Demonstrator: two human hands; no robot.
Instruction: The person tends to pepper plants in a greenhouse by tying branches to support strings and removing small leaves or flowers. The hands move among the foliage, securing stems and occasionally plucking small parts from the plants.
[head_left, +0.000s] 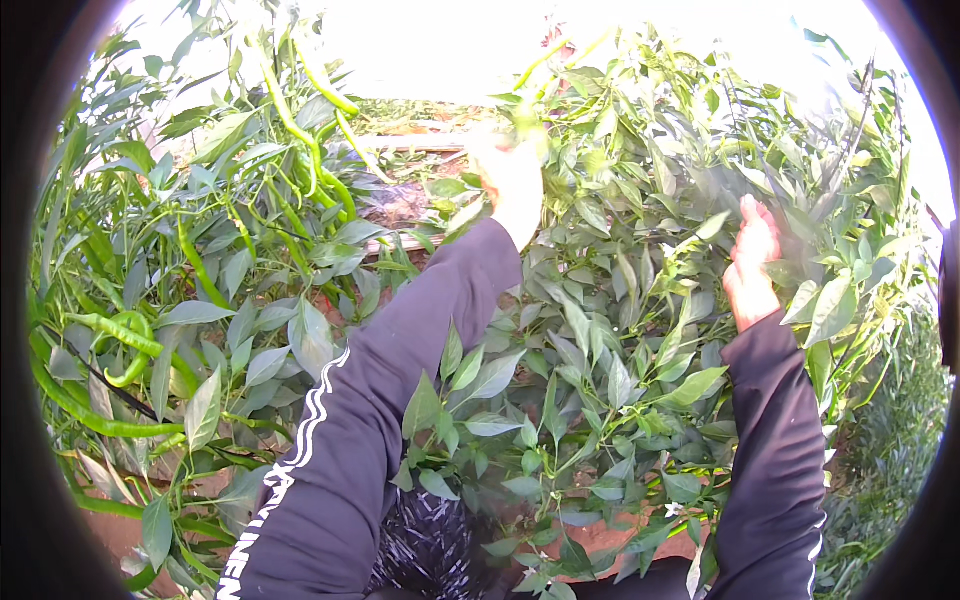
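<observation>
My left hand (516, 184), washed out by bright light, reaches forward at the edge of the pepper plants. Long green chili peppers (541, 64) rise from its fingers and seem to be gripped there; glare blurs the exact hold. Further right, my right hand (752, 259) is among the leaves of a pepper plant (645, 225), fingers pointing up and partly curled. Leaves and blur hide whether anything is between them. Both forearms wear dark sleeves with white trim.
Dense pepper plants on the left carry several long green peppers (199, 262), some curled (131, 337). Leafy stems (465, 397) stand between my arms. Bare soil (600, 536) shows below. Behind the left hand is a ground strip with pale edging (420, 142). Dark patterned fabric (424, 544) lies at the bottom.
</observation>
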